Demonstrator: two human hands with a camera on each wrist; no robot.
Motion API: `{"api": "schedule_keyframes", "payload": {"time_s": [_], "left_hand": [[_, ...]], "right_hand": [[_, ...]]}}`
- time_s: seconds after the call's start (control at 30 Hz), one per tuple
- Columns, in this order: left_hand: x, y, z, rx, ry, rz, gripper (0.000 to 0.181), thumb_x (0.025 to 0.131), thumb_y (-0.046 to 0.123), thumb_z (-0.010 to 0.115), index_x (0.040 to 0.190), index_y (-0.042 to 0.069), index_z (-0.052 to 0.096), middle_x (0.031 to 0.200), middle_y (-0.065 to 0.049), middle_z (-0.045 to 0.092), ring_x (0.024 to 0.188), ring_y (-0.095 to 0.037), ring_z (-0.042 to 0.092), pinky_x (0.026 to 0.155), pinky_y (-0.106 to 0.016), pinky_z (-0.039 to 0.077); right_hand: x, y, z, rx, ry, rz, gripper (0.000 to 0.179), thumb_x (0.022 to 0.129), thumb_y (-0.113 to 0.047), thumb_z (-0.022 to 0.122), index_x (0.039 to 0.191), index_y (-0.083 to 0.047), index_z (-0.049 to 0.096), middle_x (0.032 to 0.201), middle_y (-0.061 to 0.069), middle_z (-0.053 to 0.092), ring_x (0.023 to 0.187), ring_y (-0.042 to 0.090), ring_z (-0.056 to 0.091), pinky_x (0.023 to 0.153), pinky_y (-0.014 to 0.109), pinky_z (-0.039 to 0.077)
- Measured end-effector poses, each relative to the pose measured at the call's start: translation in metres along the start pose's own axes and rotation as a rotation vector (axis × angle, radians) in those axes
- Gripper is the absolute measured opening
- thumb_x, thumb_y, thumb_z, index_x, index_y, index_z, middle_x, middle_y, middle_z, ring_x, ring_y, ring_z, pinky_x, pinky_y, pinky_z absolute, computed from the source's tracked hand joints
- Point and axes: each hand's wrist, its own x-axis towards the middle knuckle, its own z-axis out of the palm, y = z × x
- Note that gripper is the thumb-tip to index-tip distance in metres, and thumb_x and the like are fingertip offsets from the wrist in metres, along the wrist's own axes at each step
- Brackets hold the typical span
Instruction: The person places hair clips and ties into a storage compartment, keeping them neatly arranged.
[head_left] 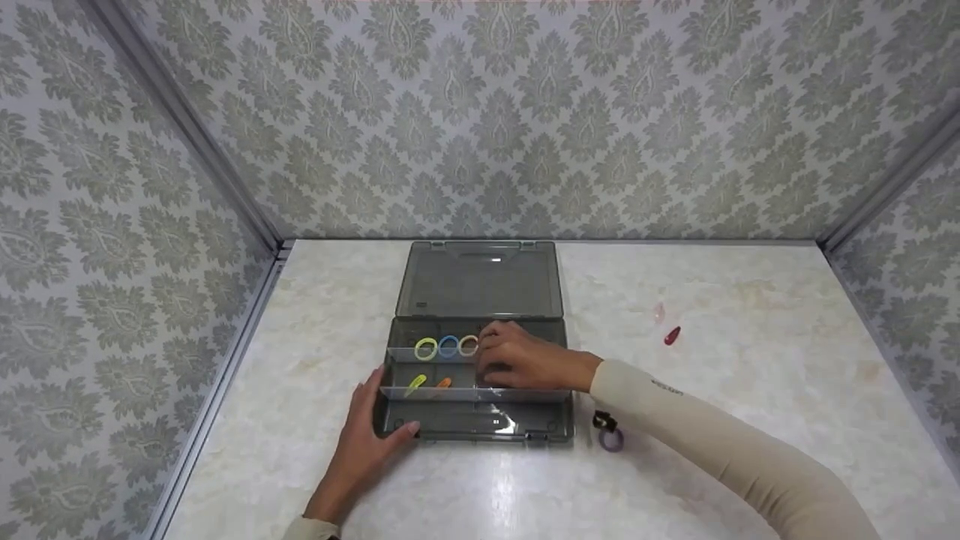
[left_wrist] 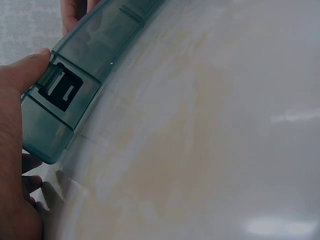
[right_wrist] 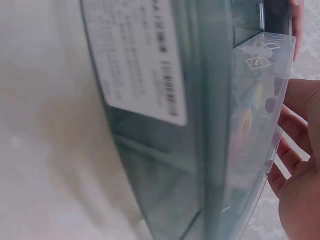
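Note:
A dark translucent divided box [head_left: 439, 416] lies on the table with its lid [head_left: 480, 281] folded back. My left hand [head_left: 367, 427] grips its front left corner, thumb at the front rim; the left wrist view shows the thumb beside the black latch [left_wrist: 62, 87]. My right hand [head_left: 525, 358] reaches in over the right side of the box, fingers bent down near the clear dividers [right_wrist: 260, 75]. I cannot tell whether it holds anything. Beside its fingers, yellow [head_left: 425, 349], blue [head_left: 448, 346] and peach [head_left: 469, 345] hair ties stand in a row. Yellow [head_left: 416, 384] and orange [head_left: 444, 382] hair clips sit in the middle row.
To the right on the pale table [head_left: 750, 300] lie a red hair clip [head_left: 672, 335] and a pale pink one [head_left: 659, 312]. Near the box's front right corner are a small black item [head_left: 604, 421] and a purple hair tie [head_left: 611, 440]. Patterned walls enclose the table's back and sides.

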Motion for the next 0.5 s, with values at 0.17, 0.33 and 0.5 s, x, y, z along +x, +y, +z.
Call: {"api": "schedule_keyframes", "payload": {"time_s": [0.17,0.33,0.5], "left_hand": [[0.000,0.001,0.000,-0.007,-0.001,-0.005,0.113,0.093,0.060,0.084,0.178,0.026,0.018,0.184,-0.012,0.016,0.169,-0.046,0.000,0.134,-0.069,0.011],[0.000,0.001,0.001,-0.009,0.001,-0.005,0.113,0.093,0.061,0.084,0.178,0.026,0.018,0.184,-0.013,0.017,0.169,-0.046,0.001,0.134,-0.069,0.011],[0.000,0.002,0.001,-0.007,0.000,-0.010,0.113,0.093,0.060,0.085,0.178,0.027,0.018,0.184,-0.013,0.017,0.170,-0.045,0.001,0.133,-0.070,0.011]], "right_hand": [[-0.011,0.001,0.002,0.039,0.020,0.015,0.005,0.102,-0.010,0.080,0.106,-0.008,0.083,0.125,0.009,0.078,0.132,0.035,0.057,0.113,0.057,0.043],[-0.022,0.002,0.002,0.064,0.024,0.051,0.005,0.103,-0.011,0.079,0.106,-0.010,0.084,0.120,0.006,0.079,0.132,0.035,0.057,0.113,0.058,0.043],[-0.031,0.005,0.002,0.057,0.056,0.029,0.006,0.102,-0.008,0.079,0.104,-0.009,0.084,0.115,0.006,0.079,0.130,0.039,0.059,0.112,0.058,0.045]]}}
